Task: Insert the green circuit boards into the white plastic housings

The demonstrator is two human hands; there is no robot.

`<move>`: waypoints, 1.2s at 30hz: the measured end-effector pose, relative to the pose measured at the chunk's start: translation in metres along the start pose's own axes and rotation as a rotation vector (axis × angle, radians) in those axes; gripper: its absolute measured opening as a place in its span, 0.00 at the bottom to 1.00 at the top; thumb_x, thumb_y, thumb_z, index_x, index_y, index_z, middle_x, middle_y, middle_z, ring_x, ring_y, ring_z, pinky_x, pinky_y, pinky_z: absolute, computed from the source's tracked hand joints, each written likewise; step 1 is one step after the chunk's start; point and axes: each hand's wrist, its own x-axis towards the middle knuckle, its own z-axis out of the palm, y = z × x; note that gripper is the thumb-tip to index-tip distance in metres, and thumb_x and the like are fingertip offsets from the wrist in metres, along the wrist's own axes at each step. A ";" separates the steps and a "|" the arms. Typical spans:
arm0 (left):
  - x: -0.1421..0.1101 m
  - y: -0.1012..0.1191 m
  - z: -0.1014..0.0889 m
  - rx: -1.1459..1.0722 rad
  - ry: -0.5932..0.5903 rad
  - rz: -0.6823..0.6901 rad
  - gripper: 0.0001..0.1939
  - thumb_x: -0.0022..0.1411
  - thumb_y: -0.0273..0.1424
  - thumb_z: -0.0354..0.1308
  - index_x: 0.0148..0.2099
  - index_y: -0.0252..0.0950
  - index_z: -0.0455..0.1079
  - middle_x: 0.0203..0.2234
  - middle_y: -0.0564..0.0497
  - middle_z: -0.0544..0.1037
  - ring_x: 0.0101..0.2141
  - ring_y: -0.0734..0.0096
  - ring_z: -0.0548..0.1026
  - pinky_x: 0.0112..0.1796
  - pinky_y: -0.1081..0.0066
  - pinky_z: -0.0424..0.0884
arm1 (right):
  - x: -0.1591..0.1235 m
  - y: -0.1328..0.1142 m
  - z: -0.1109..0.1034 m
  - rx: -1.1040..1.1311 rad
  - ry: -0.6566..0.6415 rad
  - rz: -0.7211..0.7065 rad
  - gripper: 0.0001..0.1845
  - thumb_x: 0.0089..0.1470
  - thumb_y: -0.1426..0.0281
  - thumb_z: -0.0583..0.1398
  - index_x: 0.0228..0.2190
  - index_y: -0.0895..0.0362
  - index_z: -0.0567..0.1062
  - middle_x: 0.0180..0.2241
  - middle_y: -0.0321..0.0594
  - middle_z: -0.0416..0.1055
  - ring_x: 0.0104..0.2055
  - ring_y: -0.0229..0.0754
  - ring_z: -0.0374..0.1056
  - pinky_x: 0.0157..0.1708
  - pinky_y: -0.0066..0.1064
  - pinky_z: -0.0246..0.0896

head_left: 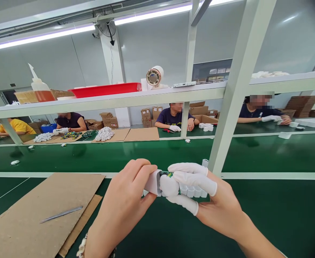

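Observation:
My left hand is closed around a white plastic housing, its open end facing right. Finger cots cover the thumb and fingers of my right hand, which pinches a small green circuit board with a round white part on it. The board is at the mouth of the housing; how far it reaches inside is hidden. Behind my hands stands a row of white housings, partly covered by my fingers.
Cardboard sheets lie at left with metal tweezers on top. A green conveyor belt runs across, carrying a few small white parts. A white post rises right of my hands. Co-workers sit beyond, under a shelf holding a red tray.

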 end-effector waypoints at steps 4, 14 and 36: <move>-0.001 0.001 -0.001 -0.018 -0.005 0.013 0.18 0.57 0.21 0.55 0.50 0.38 0.63 0.44 0.46 0.73 0.43 0.62 0.73 0.36 0.68 0.72 | 0.001 -0.004 -0.001 -0.027 0.011 -0.049 0.13 0.54 0.75 0.64 0.41 0.51 0.72 0.44 0.43 0.73 0.42 0.42 0.73 0.38 0.32 0.73; 0.001 0.004 0.000 -0.039 0.007 0.027 0.18 0.56 0.20 0.56 0.50 0.36 0.64 0.44 0.46 0.73 0.41 0.63 0.73 0.35 0.67 0.71 | 0.003 -0.008 0.001 -0.106 0.052 -0.061 0.13 0.53 0.74 0.64 0.41 0.53 0.71 0.42 0.44 0.74 0.42 0.43 0.74 0.37 0.32 0.72; 0.004 0.008 0.003 -0.217 -0.052 -0.005 0.17 0.51 0.21 0.57 0.46 0.34 0.67 0.33 0.50 0.71 0.33 0.69 0.68 0.29 0.71 0.65 | 0.000 0.004 -0.006 -0.246 0.007 -0.320 0.19 0.56 0.71 0.63 0.49 0.57 0.67 0.41 0.48 0.75 0.37 0.44 0.72 0.34 0.36 0.67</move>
